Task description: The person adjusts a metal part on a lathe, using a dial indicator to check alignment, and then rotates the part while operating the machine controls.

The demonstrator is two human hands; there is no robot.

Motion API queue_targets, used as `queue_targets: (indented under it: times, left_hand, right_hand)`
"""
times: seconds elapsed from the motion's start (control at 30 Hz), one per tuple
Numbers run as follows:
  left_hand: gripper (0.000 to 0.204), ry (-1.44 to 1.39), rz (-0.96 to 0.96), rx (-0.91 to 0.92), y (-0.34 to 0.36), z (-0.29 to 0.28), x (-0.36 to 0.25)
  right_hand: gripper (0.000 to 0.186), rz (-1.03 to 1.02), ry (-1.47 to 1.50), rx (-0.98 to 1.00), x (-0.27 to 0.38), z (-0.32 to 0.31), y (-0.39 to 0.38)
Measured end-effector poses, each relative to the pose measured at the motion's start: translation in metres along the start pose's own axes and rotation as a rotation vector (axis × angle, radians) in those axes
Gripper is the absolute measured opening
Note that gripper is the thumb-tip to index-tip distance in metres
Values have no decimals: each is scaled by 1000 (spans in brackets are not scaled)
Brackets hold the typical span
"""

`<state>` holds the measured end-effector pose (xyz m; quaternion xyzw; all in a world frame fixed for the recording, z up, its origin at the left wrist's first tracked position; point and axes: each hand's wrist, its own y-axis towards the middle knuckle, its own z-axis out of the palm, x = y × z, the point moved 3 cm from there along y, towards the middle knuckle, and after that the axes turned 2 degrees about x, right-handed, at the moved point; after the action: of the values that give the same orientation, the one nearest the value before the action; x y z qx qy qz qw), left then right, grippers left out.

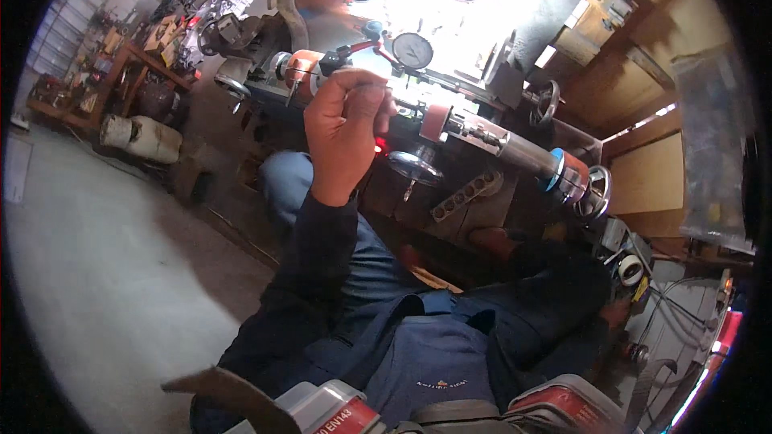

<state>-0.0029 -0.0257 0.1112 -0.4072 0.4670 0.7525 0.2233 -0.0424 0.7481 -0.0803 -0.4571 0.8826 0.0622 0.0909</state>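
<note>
My left hand (342, 128) is raised at the machine's spindle line, its fingers curled round something I cannot make out. Just above it is a round dial gauge (412, 51) on a jointed holder with a red lever (358, 48). A pinkish cylinder (435, 122) joins a long metal sleeve (507, 149) right of my hand, ending in a handwheel (593, 193). A smaller handwheel (414, 167) sits below the hand. My right hand (490, 243) is low in shadow under the machine, its fingers unclear.
A power strip (466, 193) lies below the machine. Cluttered tools and parts (161, 36) cover shelves and floor at upper left, beside a white cylinder (153, 138). Concrete floor (104, 273) spreads at left. Wooden panels (643, 177) and wired equipment (631, 269) stand at right.
</note>
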Motion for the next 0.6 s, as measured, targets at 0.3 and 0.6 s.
queue_targets:
  times: [0.3, 0.6]
  left_hand:
    - [20, -8, 245, -389, 16, 38, 15]
    - [24, 3, 186, -422, 14, 21, 41]
  right_hand:
    - [45, -922, 932, -330, 307, -218, -139]
    - [35, -698, 931, -420, 322, -219, -149]
